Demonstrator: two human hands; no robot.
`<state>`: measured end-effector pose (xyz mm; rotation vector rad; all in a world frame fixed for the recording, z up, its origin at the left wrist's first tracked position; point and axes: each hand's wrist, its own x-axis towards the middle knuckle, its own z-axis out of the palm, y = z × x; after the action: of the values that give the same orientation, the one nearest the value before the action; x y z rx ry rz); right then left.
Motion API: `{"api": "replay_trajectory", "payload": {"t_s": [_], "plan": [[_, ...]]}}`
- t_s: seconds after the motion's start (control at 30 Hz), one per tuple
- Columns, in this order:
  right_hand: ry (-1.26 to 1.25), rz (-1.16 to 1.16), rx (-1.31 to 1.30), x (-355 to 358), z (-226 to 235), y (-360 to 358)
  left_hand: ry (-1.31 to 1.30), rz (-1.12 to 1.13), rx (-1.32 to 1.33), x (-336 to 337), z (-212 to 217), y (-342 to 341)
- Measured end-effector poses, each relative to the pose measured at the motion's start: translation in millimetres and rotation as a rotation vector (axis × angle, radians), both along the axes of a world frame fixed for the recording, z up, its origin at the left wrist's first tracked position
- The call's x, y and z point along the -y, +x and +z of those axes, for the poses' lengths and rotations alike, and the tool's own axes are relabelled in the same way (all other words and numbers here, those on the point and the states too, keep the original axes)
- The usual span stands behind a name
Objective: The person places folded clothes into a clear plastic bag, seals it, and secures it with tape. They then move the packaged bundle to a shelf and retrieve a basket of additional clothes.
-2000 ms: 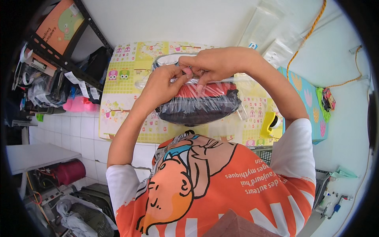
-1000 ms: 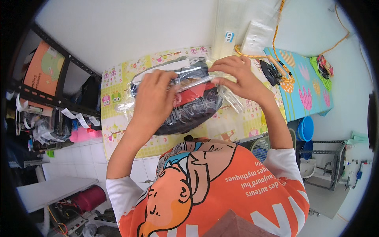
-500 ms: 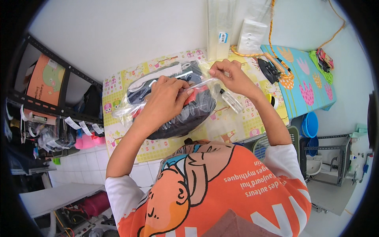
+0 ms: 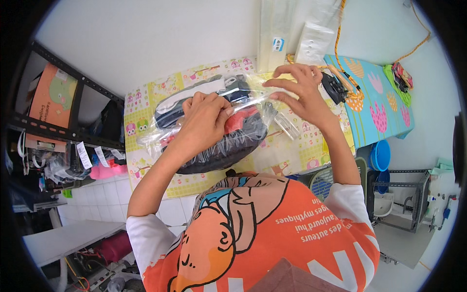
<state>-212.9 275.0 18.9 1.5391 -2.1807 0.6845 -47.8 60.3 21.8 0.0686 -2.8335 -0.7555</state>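
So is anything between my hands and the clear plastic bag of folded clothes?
Nothing visible. Your left hand is on the clear plastic bag of dark and red clothes, and your right hand is open near its right end; contact there is unclear. The clear cylindrical bottle lies to the bag's right, not between them.

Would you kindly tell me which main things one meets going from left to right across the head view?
Orange box, wrapped bundle, right hand, iron, blue bucket.
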Motion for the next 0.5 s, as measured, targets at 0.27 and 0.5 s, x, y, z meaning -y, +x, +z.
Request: {"api": "replay_trajectory", "payload": {"t_s": [0.27,0.5], "plan": [[0.122,0.11,0.374,17.6,-13.4,14.8,0.04,0.01,0.006,1.4,-0.7,1.6],[-0.015,0.227,0.779,14.9,-7.8,2.5,-0.028,0.009,-0.036,-1.3,-2.2,0.6]]}}
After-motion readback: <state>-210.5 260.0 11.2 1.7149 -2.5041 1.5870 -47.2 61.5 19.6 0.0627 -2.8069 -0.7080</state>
